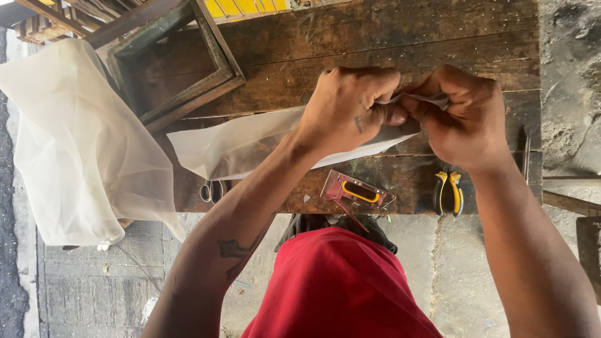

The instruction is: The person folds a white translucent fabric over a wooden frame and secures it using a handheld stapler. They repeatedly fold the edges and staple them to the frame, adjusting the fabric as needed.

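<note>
Hands meet over the wooden counter (438, 37): left hand (347, 106) and right hand (466, 116) both pinch shut on the white mesh strip (238, 147), which trails leftward. Staple gun (357, 191) nearby.

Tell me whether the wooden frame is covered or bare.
Bare: the wooden frame shows dark tabletop through its opening; no mesh across it.

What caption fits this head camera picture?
Both hands pinch thin white mesh fabric over a dark wooden workbench.
</note>
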